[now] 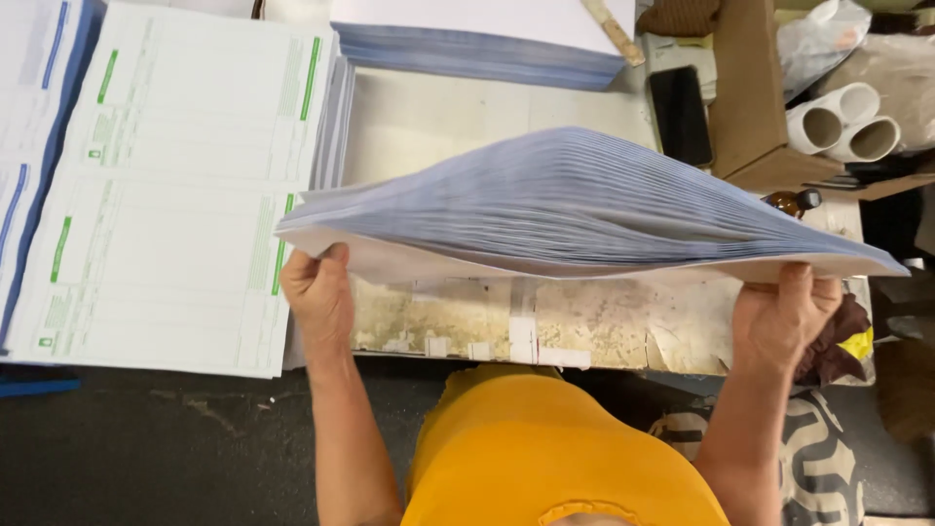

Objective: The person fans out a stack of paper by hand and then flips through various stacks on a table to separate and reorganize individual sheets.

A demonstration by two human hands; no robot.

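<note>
Both hands grip a thick paper stack (584, 209) mid-frame: left hand (319, 292) closed on its left end, right hand (782, 317) closed on its right end, above the table (487, 326).

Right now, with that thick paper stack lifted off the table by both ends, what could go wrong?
1. The paper stack is held only at its ends by the left hand and right hand; its fanned sheets might slip and spill.
2. The brown bottle stands close under the right end and could get knocked.
3. Loose sheets might land among the printed forms.
</note>
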